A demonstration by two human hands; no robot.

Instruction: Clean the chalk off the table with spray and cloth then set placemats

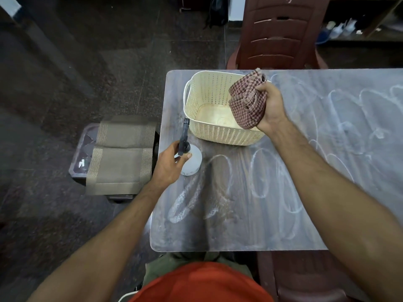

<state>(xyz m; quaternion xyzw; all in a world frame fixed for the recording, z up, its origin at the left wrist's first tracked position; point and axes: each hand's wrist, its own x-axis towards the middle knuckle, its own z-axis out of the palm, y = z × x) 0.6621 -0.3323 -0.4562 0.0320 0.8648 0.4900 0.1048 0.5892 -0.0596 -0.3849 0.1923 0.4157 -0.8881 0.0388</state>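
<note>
White chalk loops and scribbles (pixel 261 177) cover the dark table (pixel 239 232). My right hand (pixel 271 105) grips a bunched red-checked cloth (pixel 247 101) above the right side of the cream basket (pixel 209 129). A white spray bottle (pixel 193 163) with a black nozzle stands on the table near its left edge, in front of the basket. My left hand (pixel 171 163) curls round the bottle's neck just under the black trigger head. Folded olive-brown placemats (pixel 121 155) lie on a small stool left of the table.
The perforated cream basket at the table's far left corner holds nothing that I can see. A dark red plastic chair (pixel 277 33) stands behind the table. A second chair (pixel 305 277) is at the near right. The stool (pixel 84 149) with the mats sits low beside the table's left edge.
</note>
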